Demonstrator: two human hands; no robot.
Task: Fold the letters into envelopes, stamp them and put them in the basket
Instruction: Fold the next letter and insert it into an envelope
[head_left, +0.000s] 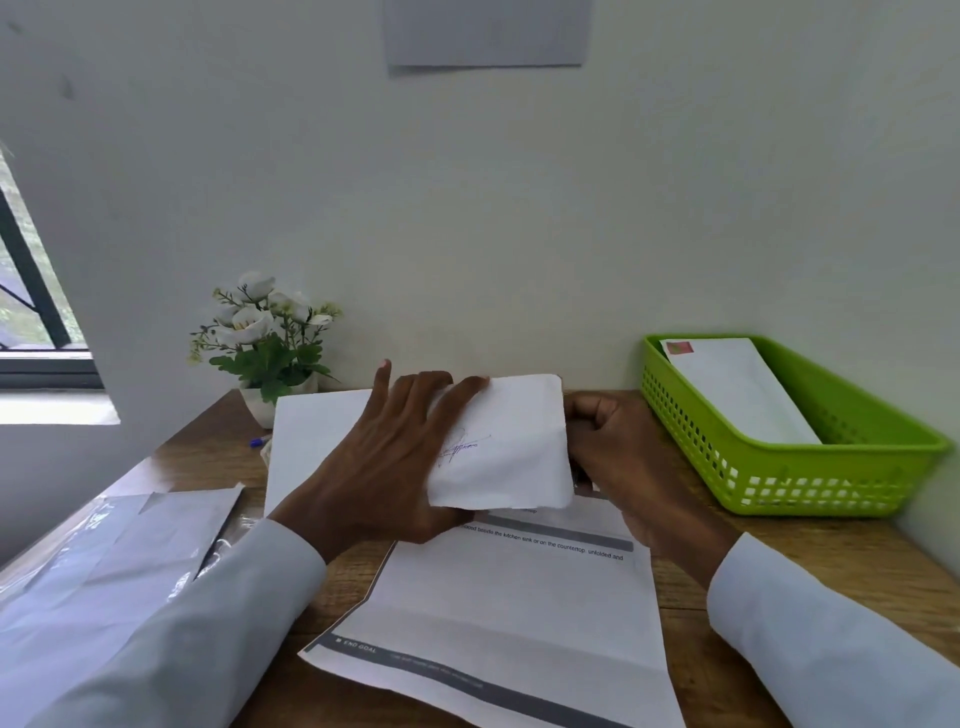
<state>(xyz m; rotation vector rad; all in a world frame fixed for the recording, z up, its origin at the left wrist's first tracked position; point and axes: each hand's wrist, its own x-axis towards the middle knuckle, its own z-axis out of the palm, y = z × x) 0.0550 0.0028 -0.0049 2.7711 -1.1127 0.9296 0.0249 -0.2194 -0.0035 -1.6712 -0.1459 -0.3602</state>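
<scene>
White envelope: lies flat on the wooden worktop, behind and left of the folded letter.
Left hand: fingers spread over the letter's left part, thumb underneath, gripping it.
Folded letter: held between both hands just above the worktop, long axis left to right.
Right hand: fingers curled, pinching the letter's right edge.
Green basket: far right, nearer the right hand, 1 stamped envelope inside.
</scene>
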